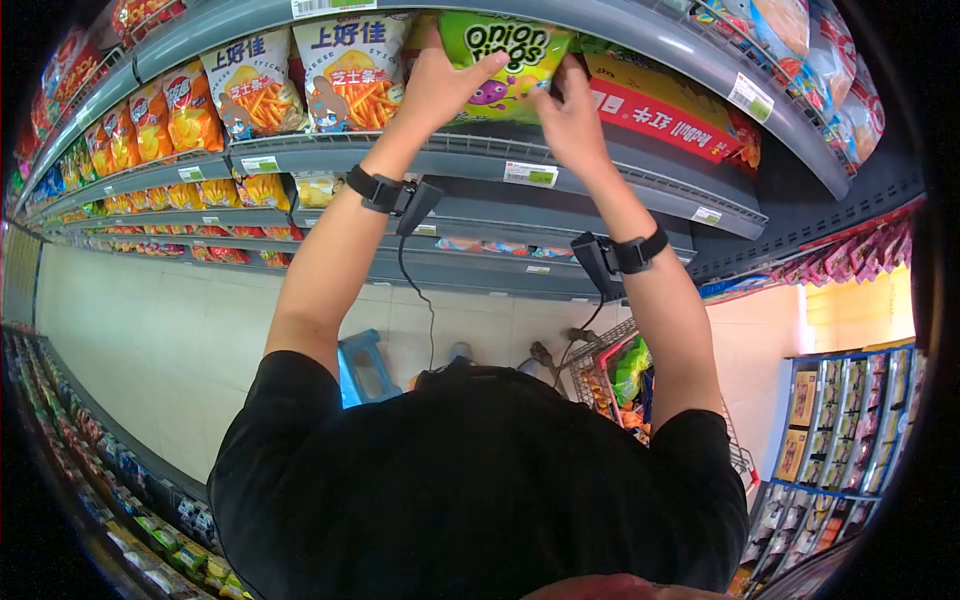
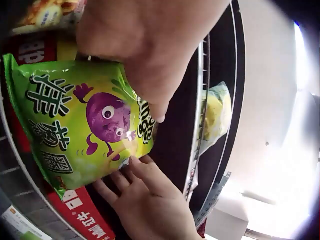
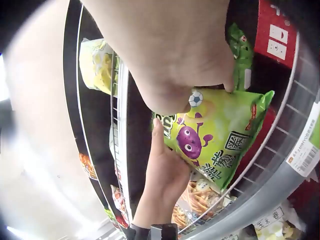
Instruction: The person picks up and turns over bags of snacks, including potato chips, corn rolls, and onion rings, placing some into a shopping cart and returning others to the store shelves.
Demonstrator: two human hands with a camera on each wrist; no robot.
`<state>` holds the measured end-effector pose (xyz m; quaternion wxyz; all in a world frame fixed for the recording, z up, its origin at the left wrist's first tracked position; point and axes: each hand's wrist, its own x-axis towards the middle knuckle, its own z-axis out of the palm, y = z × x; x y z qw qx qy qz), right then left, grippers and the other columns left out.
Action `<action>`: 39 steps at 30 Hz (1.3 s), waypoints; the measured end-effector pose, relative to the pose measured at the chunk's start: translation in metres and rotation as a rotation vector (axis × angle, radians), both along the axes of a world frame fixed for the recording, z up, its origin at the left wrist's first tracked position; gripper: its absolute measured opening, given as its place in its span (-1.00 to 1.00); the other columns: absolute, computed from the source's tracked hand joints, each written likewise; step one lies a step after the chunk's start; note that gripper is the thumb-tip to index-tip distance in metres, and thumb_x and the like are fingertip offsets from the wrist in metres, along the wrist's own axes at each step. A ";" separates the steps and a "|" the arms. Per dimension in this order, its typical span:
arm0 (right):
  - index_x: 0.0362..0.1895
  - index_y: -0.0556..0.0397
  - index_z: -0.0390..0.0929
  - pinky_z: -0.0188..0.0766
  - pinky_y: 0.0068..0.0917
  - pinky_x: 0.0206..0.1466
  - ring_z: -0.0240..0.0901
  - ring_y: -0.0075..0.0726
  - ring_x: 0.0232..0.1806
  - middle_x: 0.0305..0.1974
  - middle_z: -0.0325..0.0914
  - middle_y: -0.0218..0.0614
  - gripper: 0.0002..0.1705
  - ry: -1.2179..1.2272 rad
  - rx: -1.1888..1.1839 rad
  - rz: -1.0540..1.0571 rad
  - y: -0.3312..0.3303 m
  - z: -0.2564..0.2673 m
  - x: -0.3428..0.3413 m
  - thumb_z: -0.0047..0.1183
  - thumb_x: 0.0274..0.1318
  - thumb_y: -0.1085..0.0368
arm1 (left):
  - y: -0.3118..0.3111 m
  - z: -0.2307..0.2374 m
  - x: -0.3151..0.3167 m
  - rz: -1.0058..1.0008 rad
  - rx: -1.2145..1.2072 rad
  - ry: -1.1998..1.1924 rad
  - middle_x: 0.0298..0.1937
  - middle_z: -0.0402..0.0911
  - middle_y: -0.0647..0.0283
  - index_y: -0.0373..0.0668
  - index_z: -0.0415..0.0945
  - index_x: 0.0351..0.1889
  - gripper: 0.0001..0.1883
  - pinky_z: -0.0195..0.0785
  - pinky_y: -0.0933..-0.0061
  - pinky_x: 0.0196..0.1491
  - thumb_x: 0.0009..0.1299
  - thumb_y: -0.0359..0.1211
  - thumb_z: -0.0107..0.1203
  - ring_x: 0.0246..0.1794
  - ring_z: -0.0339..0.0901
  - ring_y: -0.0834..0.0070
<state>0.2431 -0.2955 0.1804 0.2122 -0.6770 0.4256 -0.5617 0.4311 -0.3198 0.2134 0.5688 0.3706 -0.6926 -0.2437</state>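
The green bag of onion rings [image 1: 506, 70] is up at the shelf [image 1: 460, 150], between my two hands. My left hand [image 1: 443, 88] grips one side of it, with my thumb on the front and my other fingers tucked mostly out of sight. My right hand [image 1: 573, 115] grips the other side, thumb in front and fingers going round the back. I can't tell if the bottom of the bag touches the shelf.

The bag has a funny purple round guy [image 2: 109, 117] with big eyes on it. A long red box [image 1: 665, 122] lies on the same shelf, next to my right hand. Two white bags of fries [image 1: 350, 85] stand on my left side. Another green bag [image 3: 243, 62] pokes out near the red box. Down on the floor there's a blue stool [image 1: 366, 362] and a wire cart [image 1: 609, 352] with snacks in it.
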 end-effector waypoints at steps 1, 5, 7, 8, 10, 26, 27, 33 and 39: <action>0.33 0.27 0.04 0.08 -0.30 0.35 0.19 0.05 0.33 0.23 0.26 0.17 -0.26 0.044 0.005 -0.010 -0.005 -0.008 0.001 0.05 0.10 0.36 | -0.007 -0.008 -0.001 0.011 0.027 0.018 -0.07 0.58 0.03 -0.35 0.28 0.12 -0.29 0.37 0.33 0.04 0.17 -0.09 0.32 -0.06 0.55 0.29; 0.35 0.27 0.03 0.08 -0.25 0.37 0.17 0.08 0.34 0.26 0.24 0.20 -0.20 0.118 0.080 0.029 -0.008 -0.029 0.004 0.08 0.05 0.33 | -0.037 -0.053 0.004 0.140 0.075 0.052 -0.18 0.64 -0.03 -0.35 0.34 0.04 -0.34 0.42 0.28 -0.07 0.13 -0.12 0.35 -0.14 0.62 0.18; 0.36 0.22 0.04 0.21 -0.26 0.31 0.24 -0.03 0.30 0.28 0.23 0.04 -0.23 0.202 0.034 -0.023 -0.005 -0.033 0.003 0.05 0.06 0.44 | -0.042 -0.064 0.006 0.169 0.040 0.063 -0.15 0.62 -0.05 -0.36 0.37 0.02 -0.38 0.39 0.24 -0.02 0.16 -0.11 0.33 -0.14 0.59 0.15; 0.34 0.20 0.09 0.26 -0.25 0.27 0.28 -0.02 0.26 0.25 0.26 0.02 -0.26 0.224 0.040 -0.073 0.001 -0.036 0.004 0.07 0.05 0.41 | -0.047 -0.069 0.008 0.207 0.006 0.011 -0.10 0.60 -0.07 -0.37 0.36 0.05 -0.37 0.37 0.23 0.00 0.18 -0.12 0.31 -0.13 0.56 0.15; 0.28 0.16 0.17 0.35 -0.25 0.19 0.36 -0.01 0.19 0.21 0.30 0.01 -0.30 0.255 0.039 -0.131 0.018 -0.040 0.001 0.11 0.03 0.36 | -0.042 -0.062 0.007 0.256 0.108 -0.033 -0.11 0.60 -0.03 -0.35 0.37 0.06 -0.37 0.37 0.23 -0.02 0.20 -0.08 0.30 -0.13 0.54 0.18; -0.17 0.21 0.55 0.44 -0.49 -0.13 0.50 -0.47 -0.24 -0.31 0.59 -0.33 -0.78 -0.050 0.867 -0.495 0.343 -0.223 -0.199 0.03 0.11 0.36 | -0.004 -0.071 -0.017 0.228 -0.249 0.343 0.12 0.47 -0.11 -0.49 0.33 0.13 -0.62 0.27 0.33 0.19 0.39 -0.47 -0.02 0.08 0.47 0.24; -0.17 0.22 0.54 0.45 -0.49 -0.17 0.50 -0.49 -0.27 -0.35 0.58 -0.35 -0.78 -0.080 0.979 -0.551 0.370 -0.235 -0.211 0.04 0.11 0.35 | 0.011 -0.071 -0.025 0.289 -0.311 0.405 0.10 0.49 -0.11 -0.50 0.35 0.10 -0.65 0.28 0.31 0.19 0.39 -0.50 -0.05 0.09 0.47 0.23; -0.24 0.04 0.53 0.42 -0.48 -0.39 0.48 -0.56 -0.40 -0.36 0.59 -0.42 -0.82 -0.673 1.207 -1.040 0.470 -0.269 -0.233 0.03 0.18 0.22 | 0.104 -0.058 -0.062 -0.692 0.008 0.319 -0.22 0.53 -0.02 -0.36 0.39 -0.03 -0.77 0.39 0.21 -0.07 0.44 -0.42 -0.12 -0.20 0.50 0.24; -0.01 0.01 0.48 0.39 -0.42 -0.28 0.46 -0.45 -0.28 -0.17 0.54 -0.40 -0.68 -0.797 1.269 -1.113 0.528 -0.311 -0.274 -0.04 0.21 0.17 | 0.223 0.035 -0.114 -1.626 0.231 0.646 -0.28 0.45 0.05 -0.30 0.35 -0.13 -0.73 0.34 0.22 -0.18 0.39 -0.27 -0.09 -0.34 0.44 0.29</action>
